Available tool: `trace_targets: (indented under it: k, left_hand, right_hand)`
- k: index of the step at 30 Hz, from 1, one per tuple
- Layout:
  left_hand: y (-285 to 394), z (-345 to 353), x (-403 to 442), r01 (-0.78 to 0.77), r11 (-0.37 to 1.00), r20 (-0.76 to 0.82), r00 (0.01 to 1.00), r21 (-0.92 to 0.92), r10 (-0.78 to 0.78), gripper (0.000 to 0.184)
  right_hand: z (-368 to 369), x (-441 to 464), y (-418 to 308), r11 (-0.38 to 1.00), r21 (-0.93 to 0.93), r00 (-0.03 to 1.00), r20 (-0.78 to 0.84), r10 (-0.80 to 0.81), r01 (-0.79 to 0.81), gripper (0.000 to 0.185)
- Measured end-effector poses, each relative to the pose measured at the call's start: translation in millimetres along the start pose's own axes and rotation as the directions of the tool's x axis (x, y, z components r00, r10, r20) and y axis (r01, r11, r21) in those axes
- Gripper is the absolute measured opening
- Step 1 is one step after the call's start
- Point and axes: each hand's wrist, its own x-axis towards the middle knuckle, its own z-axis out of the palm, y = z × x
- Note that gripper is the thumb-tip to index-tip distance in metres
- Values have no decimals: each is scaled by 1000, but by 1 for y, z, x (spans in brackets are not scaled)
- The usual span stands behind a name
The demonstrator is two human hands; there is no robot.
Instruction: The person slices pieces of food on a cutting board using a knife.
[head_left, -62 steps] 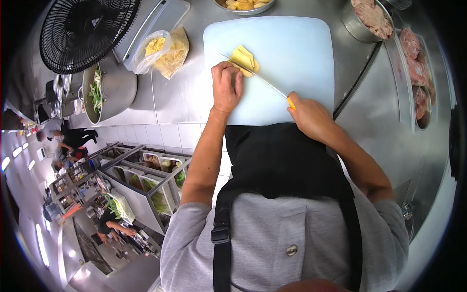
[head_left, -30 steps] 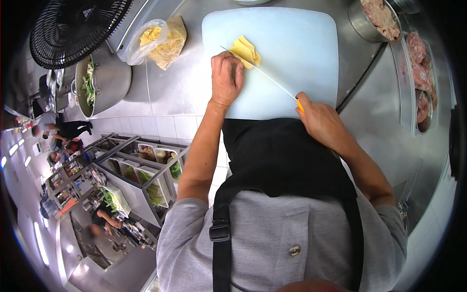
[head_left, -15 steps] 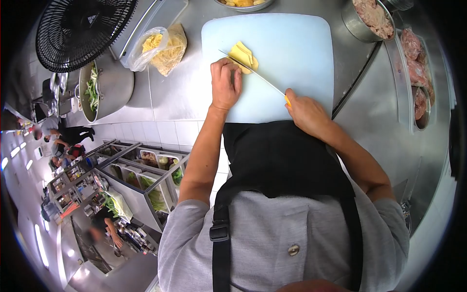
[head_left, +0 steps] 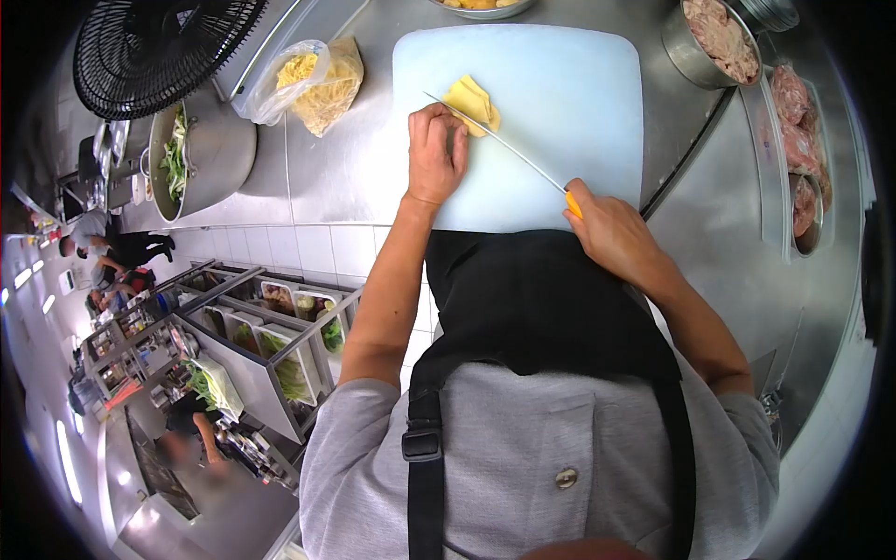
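Note:
A stack of yellow slices [head_left: 473,101], cut from a peeled vegetable whose kind I cannot tell, lies on the white cutting board [head_left: 560,103]. My left hand [head_left: 434,154] rests at the near left side of the slices, its fingers bent and pressing on them. With my right hand [head_left: 611,233] I grip a knife [head_left: 523,157] by its yellow handle. The long blade slants up and left across the stack, close to my left fingertips. What lies under those fingers is partly hidden.
Left of the board sits a plastic bag of yellow shreds [head_left: 327,84], beyond it a large pot [head_left: 219,154] and a black fan [head_left: 168,51]. A metal container of raw meat [head_left: 719,42] and a tub of bagged meat [head_left: 798,121] stand right. Another person [head_left: 201,429] works lower left.
My right hand has drawn back slightly toward the lower right with the knife. My left hand stays on the slices. The whole view has shifted a little.

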Motion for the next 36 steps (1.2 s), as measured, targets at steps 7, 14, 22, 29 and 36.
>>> trace_targets:
  k: [7,14,22,29,36]
  left_hand:
    - [-1,-1,2,7,1000,2,1000,0,-7,16]
    - [0,0,3,13,1000,-3,1000,-3,-13,17]
    - [-2,1,3,1,1000,-7,1000,-29,-1,22]
    - [-1,0,2,-7,1000,-16,1000,-19,7,19]
    - [3,-1,2,-11,1000,12,1000,-2,11,20]
  right_hand:
    - [-2,2,1,999,-43,999,28,18,-17,22]
    - [-9,12,-7,997,-34,992,101,78,-75,21]
    - [2,21,-3,999,-32,995,92,45,-42,20]
    - [29,42,8,998,-42,998,53,42,-39,21]
    - [33,40,9,996,-87,1000,31,5,-2,21]
